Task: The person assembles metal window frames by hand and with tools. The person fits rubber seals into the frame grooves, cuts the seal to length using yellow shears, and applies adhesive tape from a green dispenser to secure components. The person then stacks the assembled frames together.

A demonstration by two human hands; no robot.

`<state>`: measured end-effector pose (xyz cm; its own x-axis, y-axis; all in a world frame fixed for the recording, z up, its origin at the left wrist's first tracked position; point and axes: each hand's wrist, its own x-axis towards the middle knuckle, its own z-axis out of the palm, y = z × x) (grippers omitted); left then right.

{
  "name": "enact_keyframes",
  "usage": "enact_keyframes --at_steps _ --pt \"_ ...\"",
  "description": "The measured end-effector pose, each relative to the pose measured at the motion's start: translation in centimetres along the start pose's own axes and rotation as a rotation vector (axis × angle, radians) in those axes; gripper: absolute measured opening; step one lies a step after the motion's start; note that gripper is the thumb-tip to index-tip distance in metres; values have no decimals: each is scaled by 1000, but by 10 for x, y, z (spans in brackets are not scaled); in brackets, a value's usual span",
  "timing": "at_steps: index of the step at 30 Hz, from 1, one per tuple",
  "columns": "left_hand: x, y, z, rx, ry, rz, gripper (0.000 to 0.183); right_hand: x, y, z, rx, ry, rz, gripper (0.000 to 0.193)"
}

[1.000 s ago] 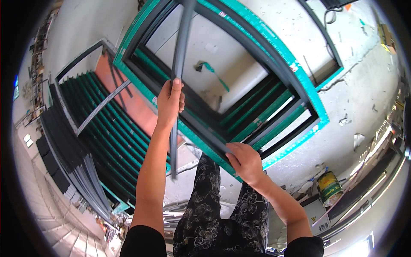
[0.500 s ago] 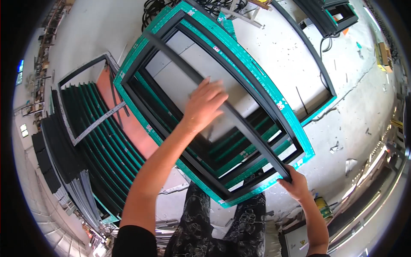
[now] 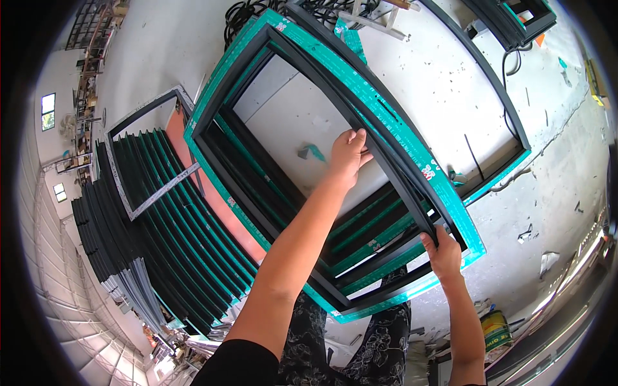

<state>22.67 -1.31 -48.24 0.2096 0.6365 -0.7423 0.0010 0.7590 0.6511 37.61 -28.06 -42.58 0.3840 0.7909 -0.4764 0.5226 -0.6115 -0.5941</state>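
A black bar (image 3: 394,172) lies slanted along the inner far side of a large window-like frame (image 3: 412,147), black with green film on its edges. My left hand (image 3: 349,156) is closed round the bar's middle, its fingers partly hidden behind it. Gripping the bar's near end is my right hand (image 3: 444,255), thumb on one side and fingers on the other, close to the frame's near right corner. The bar's far end runs up to the frame's top corner. More green-and-black frames show stacked beneath, through the opening.
At the left stands a row of several green-and-black curved frames (image 3: 187,238), with a bare grey-edged frame (image 3: 164,193) leaning on them. Another large frame (image 3: 496,83) lies on the floor at the right. Black coils (image 3: 248,19) lie beyond, and a yellow-green bucket (image 3: 494,328) stands lower right.
The bar has swung from across the frame's opening to its far inner side. My left hand moved right and away with it; my right hand shifted slightly along. The view has also turned slightly.
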Motion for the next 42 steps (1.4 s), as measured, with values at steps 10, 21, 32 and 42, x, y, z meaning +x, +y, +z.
enact_keyframes --at_steps 10,21,32,42 --pt "47 -69 -12 -158 -226 -101 37 28 52 24 -35 -17 69 47" --pt "43 -50 -10 0 -147 -99 31 11 37 63 -178 319 -125 54" --pt "48 -49 -17 63 -16 -76 26 11 58 24 -380 271 68 96" --pt "54 -57 1 -49 -32 -65 30 1 92 6 -549 278 20 112"
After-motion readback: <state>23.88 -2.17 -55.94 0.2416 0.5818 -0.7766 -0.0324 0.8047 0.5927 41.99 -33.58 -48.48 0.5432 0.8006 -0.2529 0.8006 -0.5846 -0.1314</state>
